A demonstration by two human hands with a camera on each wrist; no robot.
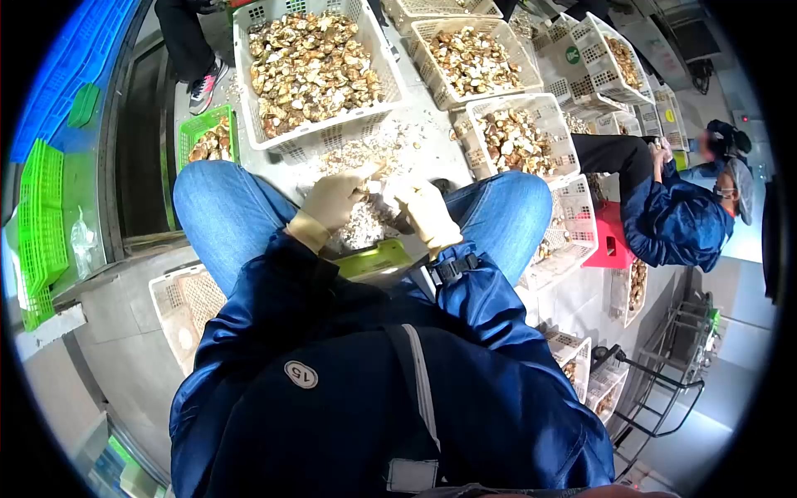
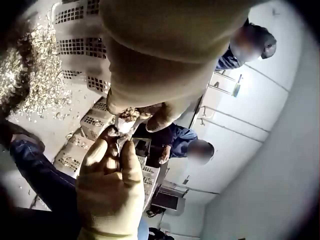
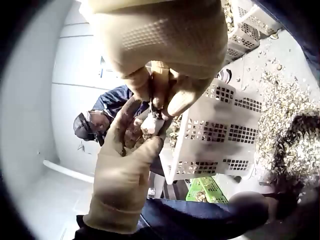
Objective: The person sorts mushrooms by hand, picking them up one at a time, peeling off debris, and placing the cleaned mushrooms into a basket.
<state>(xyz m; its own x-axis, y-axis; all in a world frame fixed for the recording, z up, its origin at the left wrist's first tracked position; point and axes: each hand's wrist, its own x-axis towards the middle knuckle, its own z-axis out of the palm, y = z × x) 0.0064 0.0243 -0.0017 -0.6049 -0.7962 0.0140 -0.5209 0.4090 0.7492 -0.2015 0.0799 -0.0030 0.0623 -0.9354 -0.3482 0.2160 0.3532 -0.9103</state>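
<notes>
Both hands wear pale rubber gloves and meet between the knees. My left hand (image 1: 330, 201) holds a mushroom (image 3: 151, 126) between thumb and fingers, its white stem facing my right hand (image 1: 427, 214). In the right wrist view, the right fingers pinch a small dark knife (image 3: 156, 104), its tip right at the stem; the glove hides most of it. Under the hands lies a pile of pale trimmings (image 1: 361, 228), with a green basket (image 1: 374, 259) between the thighs.
A large white crate (image 1: 390, 70) of mushrooms stands ahead, with more crates (image 1: 531, 75) to the right. A small green basket (image 1: 187, 133) sits by the left knee. Another person (image 1: 681, 212) in blue sits at the right. Scraps (image 3: 285, 110) litter the floor.
</notes>
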